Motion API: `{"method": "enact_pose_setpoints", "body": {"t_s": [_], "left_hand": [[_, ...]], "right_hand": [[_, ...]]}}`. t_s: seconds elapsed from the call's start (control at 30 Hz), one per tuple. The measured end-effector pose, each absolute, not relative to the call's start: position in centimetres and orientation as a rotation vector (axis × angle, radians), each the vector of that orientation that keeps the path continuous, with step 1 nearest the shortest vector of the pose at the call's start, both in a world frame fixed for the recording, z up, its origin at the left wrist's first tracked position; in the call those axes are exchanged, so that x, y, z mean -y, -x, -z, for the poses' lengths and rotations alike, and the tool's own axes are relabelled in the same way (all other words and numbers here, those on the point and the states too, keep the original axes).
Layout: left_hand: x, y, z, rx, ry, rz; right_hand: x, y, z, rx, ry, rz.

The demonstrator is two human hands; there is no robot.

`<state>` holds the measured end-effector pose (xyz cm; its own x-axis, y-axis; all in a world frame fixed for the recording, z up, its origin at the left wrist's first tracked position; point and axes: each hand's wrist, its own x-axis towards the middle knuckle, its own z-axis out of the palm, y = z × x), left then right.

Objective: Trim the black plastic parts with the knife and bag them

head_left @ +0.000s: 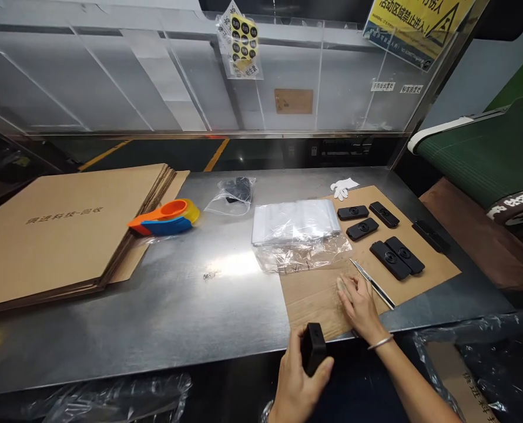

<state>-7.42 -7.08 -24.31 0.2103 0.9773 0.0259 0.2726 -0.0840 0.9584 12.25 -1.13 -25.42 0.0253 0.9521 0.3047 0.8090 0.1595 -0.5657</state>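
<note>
My left hand [300, 376] grips a black rectangular part [315, 348] upright at the table's front edge, thumb on one side and fingers on the other. Over the near part of a brown cardboard sheet [309, 296] is my right hand [359, 301], its fingers bent and near the surface; whether something small is between them I cannot make out. A slim silver cutter [373, 284] lies just beside it on the right. Several black parts with round centres, among them a pair [390, 260] side by side, rest on the sheet. Clear plastic bags [295, 223] lie stacked at its left.
Flat cardboard [67, 223] is stacked on the left of the metal table [177, 317], with an orange and blue tape dispenser [167, 218] beside it. A bag with black items [237, 191] and a white glove [343, 188] lie farther back. A green conveyor [486, 141] stands at right.
</note>
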Motion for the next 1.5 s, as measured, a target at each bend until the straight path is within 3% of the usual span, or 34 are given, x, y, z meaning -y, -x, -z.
{"method": "enact_pose_setpoints", "body": {"t_s": [0.13, 0.27, 0.6, 0.97, 1.23, 1.5], "left_hand": [[7.3, 6.6, 24.1, -1.427, -1.666, -0.848], [7.5, 6.6, 23.9, -1.327, -1.758, -0.853], [7.8, 8.7, 21.9, -0.773, -1.449, -0.945], [9.4, 7.7, 20.8, -0.931, -1.020, -0.947], [8.1, 6.9, 20.7, -0.693, -0.332, -0.665], [7.0, 5.6, 20.9, -0.682, -0.021, -0.719]], "right_hand": [[4.1, -10.4, 22.0, 1.816, 1.444, -0.739], [6.2, -9.1, 20.6, 1.538, 1.321, -1.231], [6.1, -9.7, 19.9, 1.113, 0.966, -1.651], [6.0, -10.0, 20.0, 1.070, 0.944, -1.659], [5.9, -9.6, 21.1, 1.041, 1.048, -1.672], [5.8, -8.8, 21.3, 1.082, 1.400, -1.252]]}}
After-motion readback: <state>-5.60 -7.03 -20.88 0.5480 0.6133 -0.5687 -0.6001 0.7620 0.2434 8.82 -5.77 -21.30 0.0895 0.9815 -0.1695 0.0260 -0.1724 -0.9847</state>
